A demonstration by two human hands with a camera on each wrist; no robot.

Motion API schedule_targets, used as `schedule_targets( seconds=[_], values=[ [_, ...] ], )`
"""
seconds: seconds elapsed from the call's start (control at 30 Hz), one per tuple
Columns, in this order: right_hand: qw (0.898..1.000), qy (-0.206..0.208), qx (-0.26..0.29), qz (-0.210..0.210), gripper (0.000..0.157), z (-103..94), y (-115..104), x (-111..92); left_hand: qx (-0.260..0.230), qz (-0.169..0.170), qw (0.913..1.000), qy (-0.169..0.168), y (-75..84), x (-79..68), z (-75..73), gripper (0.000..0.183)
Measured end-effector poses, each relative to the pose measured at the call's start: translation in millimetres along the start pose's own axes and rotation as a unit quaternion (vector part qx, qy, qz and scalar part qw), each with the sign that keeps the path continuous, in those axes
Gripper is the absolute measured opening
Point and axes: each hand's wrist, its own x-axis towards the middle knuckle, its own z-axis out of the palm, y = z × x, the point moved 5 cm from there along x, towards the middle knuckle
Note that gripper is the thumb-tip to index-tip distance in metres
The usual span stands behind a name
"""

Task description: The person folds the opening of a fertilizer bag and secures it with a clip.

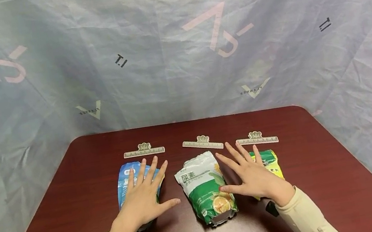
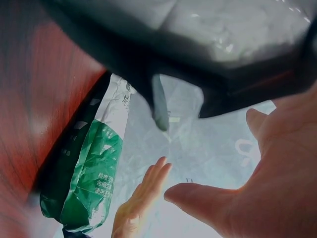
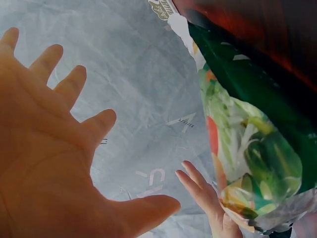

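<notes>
My left hand [image 1: 143,202] is spread, palm down, over a blue bag [image 1: 126,178] at the left, hiding much of it. My right hand [image 1: 253,174] is spread too, over a green and yellow bag [image 1: 273,165] at the right. Between them a white and green fertilizer bag [image 1: 202,188] with printed oranges lies on the table; my right thumb overlaps its edge in the head view. The left wrist view shows this bag's green side [image 2: 99,173] and my left palm [image 2: 277,173]. In the right wrist view, my right fingers [image 3: 72,87] are straight and apart.
Behind the bags, three clips with ruler-like edges lie in a row: a left clip [image 1: 144,150], a middle clip [image 1: 203,143] and a right clip [image 1: 256,138]. The dark red table [image 1: 61,225] meets a grey printed curtain [image 1: 165,74] at its back and sides.
</notes>
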Motion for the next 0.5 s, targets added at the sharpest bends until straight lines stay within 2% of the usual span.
schedule_targets(
  seconds=[0.27,0.5],
  values=[
    [1.000,-0.003,0.014,0.006,0.085,1.9,2.3,-2.2,-0.009,0.002,0.9999,0.006,2.2,-0.7,-0.7,0.096],
    [1.000,0.006,0.016,-0.007,0.083,0.3,0.6,0.7,-0.012,-0.006,0.9999,0.006,0.9,-1.1,-5.3,0.096]
  ],
)
